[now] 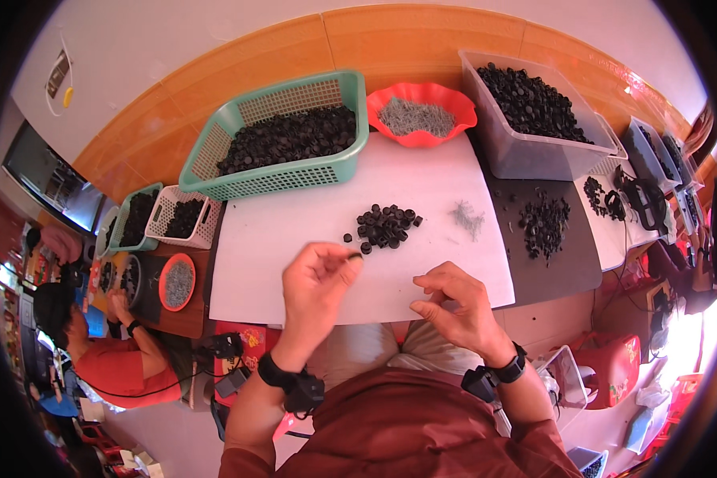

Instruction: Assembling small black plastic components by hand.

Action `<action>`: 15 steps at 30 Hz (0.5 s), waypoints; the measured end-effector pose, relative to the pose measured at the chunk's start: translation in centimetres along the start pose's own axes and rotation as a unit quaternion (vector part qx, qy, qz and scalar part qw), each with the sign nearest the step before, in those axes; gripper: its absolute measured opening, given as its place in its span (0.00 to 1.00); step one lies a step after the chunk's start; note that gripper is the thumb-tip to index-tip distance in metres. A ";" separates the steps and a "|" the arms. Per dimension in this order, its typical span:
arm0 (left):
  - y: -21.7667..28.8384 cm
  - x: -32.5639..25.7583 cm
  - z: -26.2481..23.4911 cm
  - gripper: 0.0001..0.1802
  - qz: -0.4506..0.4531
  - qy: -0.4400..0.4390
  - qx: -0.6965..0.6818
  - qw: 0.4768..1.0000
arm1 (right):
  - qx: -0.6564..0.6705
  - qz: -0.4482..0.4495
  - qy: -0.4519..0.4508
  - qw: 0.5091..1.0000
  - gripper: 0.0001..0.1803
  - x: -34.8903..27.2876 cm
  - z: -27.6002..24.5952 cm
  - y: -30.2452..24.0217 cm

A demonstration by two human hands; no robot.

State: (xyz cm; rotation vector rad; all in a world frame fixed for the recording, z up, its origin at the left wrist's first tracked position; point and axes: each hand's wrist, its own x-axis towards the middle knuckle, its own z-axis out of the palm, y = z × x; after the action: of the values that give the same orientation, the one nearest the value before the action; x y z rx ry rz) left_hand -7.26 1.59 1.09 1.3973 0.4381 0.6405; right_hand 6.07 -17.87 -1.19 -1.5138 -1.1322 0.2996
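Note:
My left hand pinches a small black cap between thumb and forefinger, above the white sheet. Just beyond its fingertips lies a heap of small black round caps, with one or two loose at its near left side. To the right, my right hand is raised over the sheet's near edge, thumb and forefinger apart; no piece shows in the gap, while its other fingers curl partly out of sight. A little scatter of thin grey metal pins rests right of the heap.
Along the wall stand a green basket of black parts, a red scalloped bowl of metal pins and a clear bin. More black pieces lie on a dark board at right. Another person sits at left.

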 end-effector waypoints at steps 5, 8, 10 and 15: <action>2.8 6.4 -2.5 0.10 0.137 0.078 0.229 0.961 | -0.013 -0.003 0.008 1.000 0.15 -0.6 -0.1 0.3; 5.7 11.1 -3.8 0.13 0.189 0.106 0.365 0.905 | -0.020 -0.001 0.006 1.000 0.13 -0.6 -0.2 0.2; 5.8 14.1 -5.7 0.15 0.220 0.115 0.374 0.894 | -0.015 0.014 0.008 1.000 0.11 -0.8 -0.2 0.4; 4.6 13.0 -5.7 0.15 0.209 0.105 0.415 0.879 | -0.002 0.020 0.013 1.000 0.10 -0.7 -0.3 0.5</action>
State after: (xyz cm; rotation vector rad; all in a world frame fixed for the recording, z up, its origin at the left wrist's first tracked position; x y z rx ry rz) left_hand -1.75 14.54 5.97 2.2917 0.6314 1.0295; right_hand 6.16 -18.51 -1.85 -1.5414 -1.0835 0.3053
